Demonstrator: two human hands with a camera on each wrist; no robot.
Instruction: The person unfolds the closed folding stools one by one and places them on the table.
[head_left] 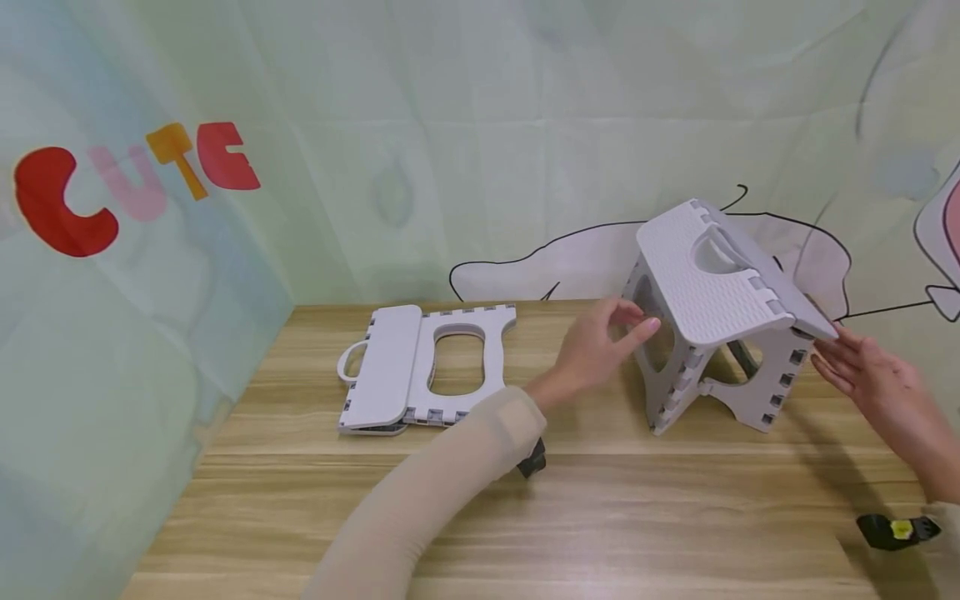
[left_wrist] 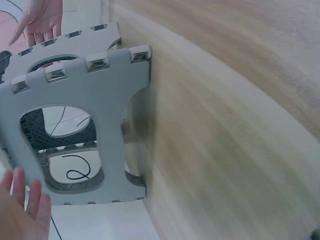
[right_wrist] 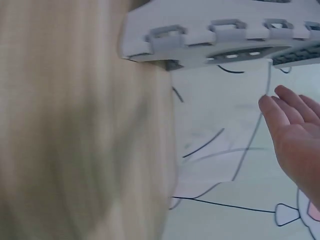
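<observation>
A white folding step stool (head_left: 682, 275) stands on the table, its two seat halves bent in a ridge like a roof. My left hand (head_left: 600, 346) is beside its left leg panel, fingers loosely bent and holding nothing. In the left wrist view that hand (left_wrist: 25, 207) lies near the stool's cut-out leg panel (left_wrist: 112, 110). On the other side, my right hand (head_left: 877, 379) has its straight fingers at the lower edge of the sloping right seat half (head_left: 776, 271). From the right wrist view, the hand (right_wrist: 297, 135) appears below the stool (right_wrist: 200, 42), palm empty.
A second white stool (head_left: 386, 367), folded flat with a carry handle (head_left: 351, 362), lies on the wooden table (head_left: 600, 517) to the left. Behind the table hangs a pale printed cloth (head_left: 465, 150) with coloured letters at left.
</observation>
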